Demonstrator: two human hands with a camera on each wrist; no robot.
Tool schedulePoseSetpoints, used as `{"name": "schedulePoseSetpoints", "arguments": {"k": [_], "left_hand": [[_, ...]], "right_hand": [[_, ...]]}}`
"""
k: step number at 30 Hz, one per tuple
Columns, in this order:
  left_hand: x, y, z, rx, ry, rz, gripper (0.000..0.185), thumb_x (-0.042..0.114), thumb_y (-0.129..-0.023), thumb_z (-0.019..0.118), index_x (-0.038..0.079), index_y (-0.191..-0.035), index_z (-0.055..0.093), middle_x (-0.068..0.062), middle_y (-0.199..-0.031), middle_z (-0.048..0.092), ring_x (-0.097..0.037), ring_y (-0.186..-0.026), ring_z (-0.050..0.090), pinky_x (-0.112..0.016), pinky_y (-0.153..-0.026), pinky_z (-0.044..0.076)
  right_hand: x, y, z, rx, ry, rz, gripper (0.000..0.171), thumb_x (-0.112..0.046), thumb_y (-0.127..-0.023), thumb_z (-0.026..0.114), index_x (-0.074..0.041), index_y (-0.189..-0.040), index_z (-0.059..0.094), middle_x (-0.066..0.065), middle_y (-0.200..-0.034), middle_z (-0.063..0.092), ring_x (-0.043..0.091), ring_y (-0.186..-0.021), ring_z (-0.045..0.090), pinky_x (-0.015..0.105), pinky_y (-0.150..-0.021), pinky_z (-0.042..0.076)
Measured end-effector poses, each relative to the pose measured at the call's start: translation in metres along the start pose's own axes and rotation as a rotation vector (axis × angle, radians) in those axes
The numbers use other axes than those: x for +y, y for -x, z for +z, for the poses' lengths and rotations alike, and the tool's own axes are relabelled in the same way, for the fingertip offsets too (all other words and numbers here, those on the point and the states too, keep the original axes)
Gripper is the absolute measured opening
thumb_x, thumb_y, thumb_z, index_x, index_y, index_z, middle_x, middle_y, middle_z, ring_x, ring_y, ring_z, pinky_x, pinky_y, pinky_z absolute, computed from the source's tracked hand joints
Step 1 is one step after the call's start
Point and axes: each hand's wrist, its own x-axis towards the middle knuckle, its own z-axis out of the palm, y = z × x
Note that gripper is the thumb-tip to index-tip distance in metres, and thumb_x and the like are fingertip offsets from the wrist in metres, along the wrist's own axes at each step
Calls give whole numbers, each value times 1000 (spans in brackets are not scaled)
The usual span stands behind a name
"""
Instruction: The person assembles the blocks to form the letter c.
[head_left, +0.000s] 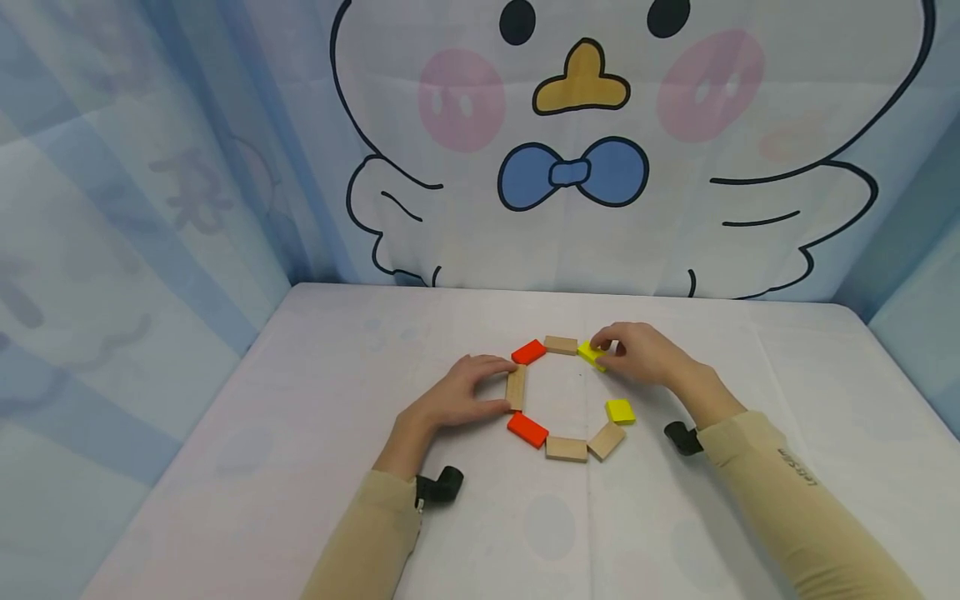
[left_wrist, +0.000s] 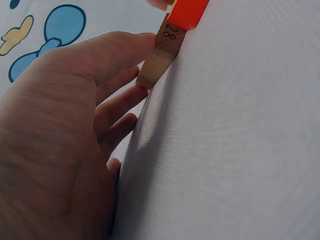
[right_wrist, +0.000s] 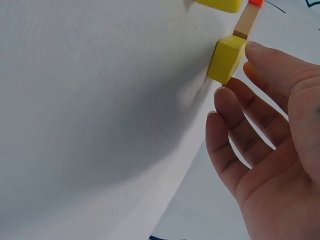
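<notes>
Small flat blocks lie end to end in a ring on the table. My left hand [head_left: 461, 396] spans the plain wooden block [head_left: 516, 388] on the ring's left side, thumb at its near end and fingertips at its far end; a "28" shows on this wooden block [left_wrist: 167, 37] in the left wrist view. At the ring's upper right, my right hand [head_left: 648, 354] pinches a yellow block [head_left: 587, 354] between thumb and index finger. That yellow block [right_wrist: 226, 59] meets the end of a wooden block [head_left: 561, 345] at the back.
Red blocks sit at the upper left [head_left: 528, 352] and lower left [head_left: 528, 430]. Two wooden blocks [head_left: 566, 449] run along the near side, then a second yellow block [head_left: 620, 412]. A gap separates the two yellow blocks. Behind the table hangs a printed curtain [head_left: 465, 225].
</notes>
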Motion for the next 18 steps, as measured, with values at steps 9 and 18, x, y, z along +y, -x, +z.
{"name": "schedulePoseSetpoints", "arguments": {"k": [9,18], "left_hand": [[1,1,0,7,46,-13,56,31,-92,72,20,-145,57,-5,-153,45,-26,-142,35,-52,-118,23],[-1,8,-2,69,104,-78,60,29,-92,73,18,-148,52,-4,-153,45,-24,-142,37,-47,-116,30]], "right_hand": [[3,10,-5,63,1,28,26,-14,-96,68,-3,-120,70,9,-106,66,22,-82,54,34,-69,49],[-1,32,-13,180,26,-6,32,-11,-96,69,-1,-126,66,17,-119,67,25,-91,58,42,-78,52]]}}
